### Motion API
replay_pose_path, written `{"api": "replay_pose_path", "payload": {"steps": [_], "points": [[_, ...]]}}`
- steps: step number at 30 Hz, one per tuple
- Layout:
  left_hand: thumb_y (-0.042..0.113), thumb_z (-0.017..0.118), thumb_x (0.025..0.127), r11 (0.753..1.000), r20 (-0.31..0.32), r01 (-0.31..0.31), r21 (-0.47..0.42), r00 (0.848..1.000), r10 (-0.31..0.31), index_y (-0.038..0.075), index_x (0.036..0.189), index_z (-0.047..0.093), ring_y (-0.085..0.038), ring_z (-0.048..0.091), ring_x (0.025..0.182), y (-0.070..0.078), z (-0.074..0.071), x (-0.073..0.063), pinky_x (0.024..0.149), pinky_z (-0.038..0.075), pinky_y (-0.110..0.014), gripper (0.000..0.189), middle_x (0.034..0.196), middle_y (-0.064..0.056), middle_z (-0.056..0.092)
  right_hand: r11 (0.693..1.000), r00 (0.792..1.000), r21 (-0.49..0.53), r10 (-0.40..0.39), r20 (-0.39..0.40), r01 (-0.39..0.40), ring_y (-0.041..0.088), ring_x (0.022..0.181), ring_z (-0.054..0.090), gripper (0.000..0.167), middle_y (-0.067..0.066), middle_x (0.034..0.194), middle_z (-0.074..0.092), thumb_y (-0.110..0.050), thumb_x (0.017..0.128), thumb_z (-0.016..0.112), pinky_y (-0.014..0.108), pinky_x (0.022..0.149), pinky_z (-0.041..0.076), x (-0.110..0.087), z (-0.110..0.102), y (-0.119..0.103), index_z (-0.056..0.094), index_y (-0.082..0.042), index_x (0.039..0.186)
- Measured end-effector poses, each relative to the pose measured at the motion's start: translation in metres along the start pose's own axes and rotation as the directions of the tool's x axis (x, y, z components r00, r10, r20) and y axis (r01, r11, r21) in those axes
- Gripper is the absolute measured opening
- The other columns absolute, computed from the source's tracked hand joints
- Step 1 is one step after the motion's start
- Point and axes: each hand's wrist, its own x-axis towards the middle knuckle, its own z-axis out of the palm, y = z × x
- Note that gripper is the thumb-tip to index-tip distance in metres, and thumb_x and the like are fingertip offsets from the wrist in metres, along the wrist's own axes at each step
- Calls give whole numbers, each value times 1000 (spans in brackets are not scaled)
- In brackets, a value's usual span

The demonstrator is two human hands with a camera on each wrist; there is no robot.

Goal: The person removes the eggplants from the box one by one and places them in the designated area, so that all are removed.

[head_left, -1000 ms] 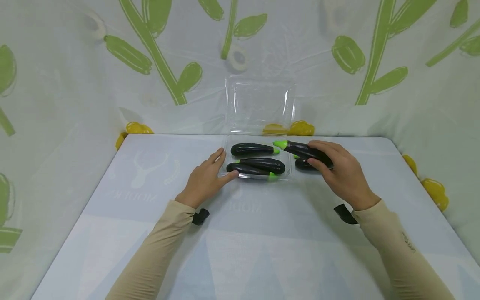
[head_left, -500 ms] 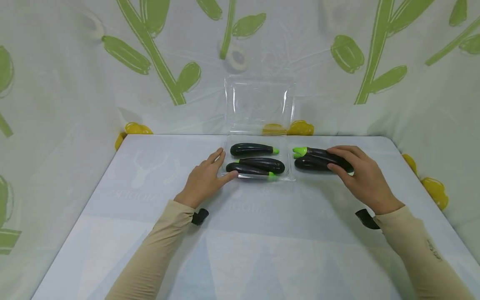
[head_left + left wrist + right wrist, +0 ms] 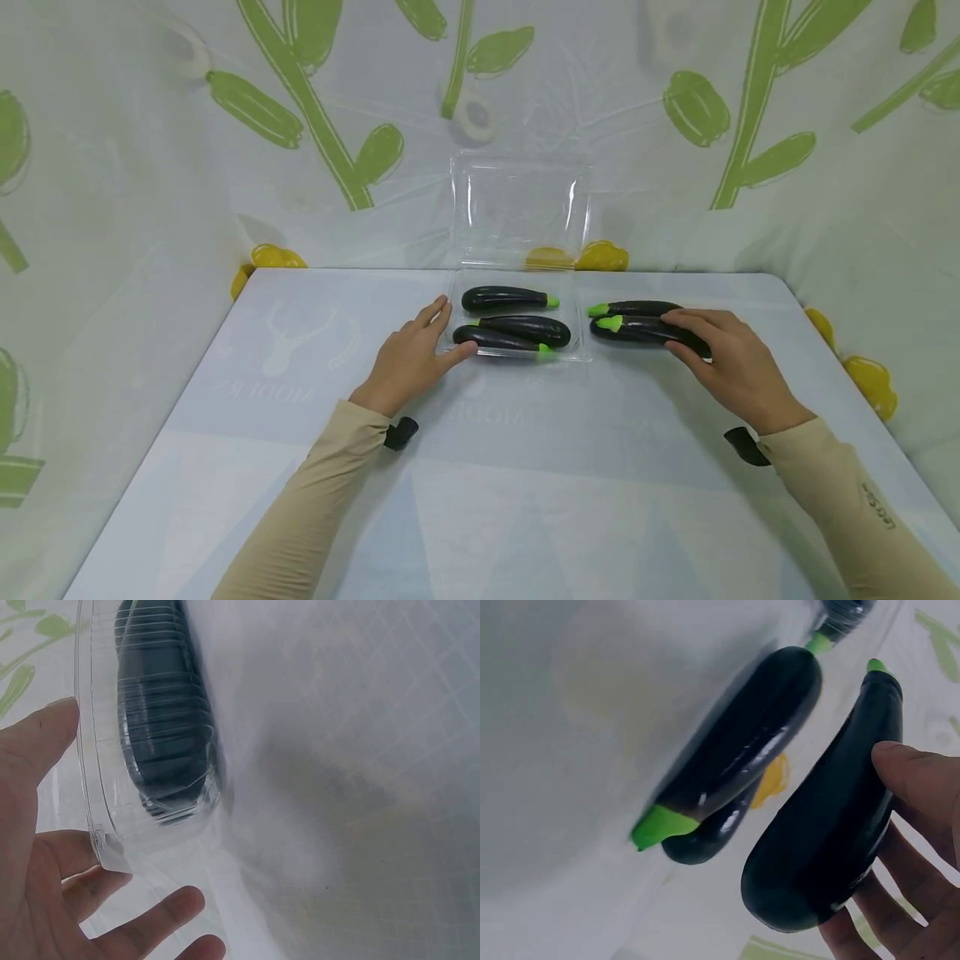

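Observation:
My right hand (image 3: 738, 367) holds a dark eggplant (image 3: 663, 332) with a green stem between thumb and fingers. Two more eggplants lie beside it: the back eggplant (image 3: 637, 307) has its green end toward the container, while the other eggplant (image 3: 742, 735) shows its green cap at lower left in the right wrist view. A clear plastic container (image 3: 579, 337) stands left of them with its lid (image 3: 521, 208) raised and three eggplants inside. My left hand (image 3: 408, 358) rests at its front left corner, thumb on the rim (image 3: 84, 761), fingers spread.
The container stands near the back edge of the white table (image 3: 480, 500). A patterned curtain (image 3: 600, 125) with green leaves hangs right behind the table and along both sides.
My right hand has carried its eggplant rightward, away from the container, then toward me, over the eggplants on the table. My left hand has stayed at the container's corner.

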Motion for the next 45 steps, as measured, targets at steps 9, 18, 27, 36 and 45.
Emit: {"api": "replay_pose_path", "payload": {"steps": [9, 18, 27, 36, 45], "points": [[69, 52, 95, 1000, 0, 3, -3, 1000, -3, 10, 159, 32, -42, 49, 135, 0, 0, 1, 105, 43, -57, 89, 167, -3, 24, 1000, 997, -2, 27, 75, -27, 37, 117, 58, 43, 15, 123, 66, -5, 84, 82, 55, 94, 47, -8, 11, 10, 69, -8, 125], [68, 54, 95, 1000, -8, -9, -5, 1000, 9, 9, 158, 33, -42, 49, 134, 1, -1, 0, 102, 45, -57, 89, 167, -4, 25, 1000, 994, 1, -7, 112, 7, 39, 115, 60, 42, 15, 122, 67, -6, 84, 83, 58, 92, 48, -8, 20, 15, 70, -8, 123], [68, 53, 95, 1000, -5, -8, -10, 1000, 8, 9, 158, 33, -41, 48, 136, 0, -1, 1, 103, 44, -57, 89, 167, -4, 26, 1000, 988, -7, 20, 154, -19, 39, 115, 60, 37, 15, 123, 66, -7, 85, 82, 58, 91, 49, -9, 24, 17, 71, -9, 121], [67, 54, 95, 1000, -2, -7, -7, 1000, 7, 9, 158, 33, -41, 48, 135, 0, -3, 0, 103, 45, -57, 88, 167, -4, 25, 1000, 986, -5, 27, 165, -26, 39, 114, 60, 37, 16, 123, 66, -7, 86, 81, 59, 90, 49, -10, 24, 15, 71, -10, 121], [65, 55, 96, 1000, -2, -9, -5, 1000, 9, 8, 158, 34, -41, 49, 134, 0, -2, 0, 102, 46, -57, 87, 167, -5, 26, 999, 985, -18, 42, 168, -39, 39, 115, 61, 37, 16, 123, 66, -8, 86, 81, 58, 90, 50, -9, 22, 13, 71, -11, 121]]}}
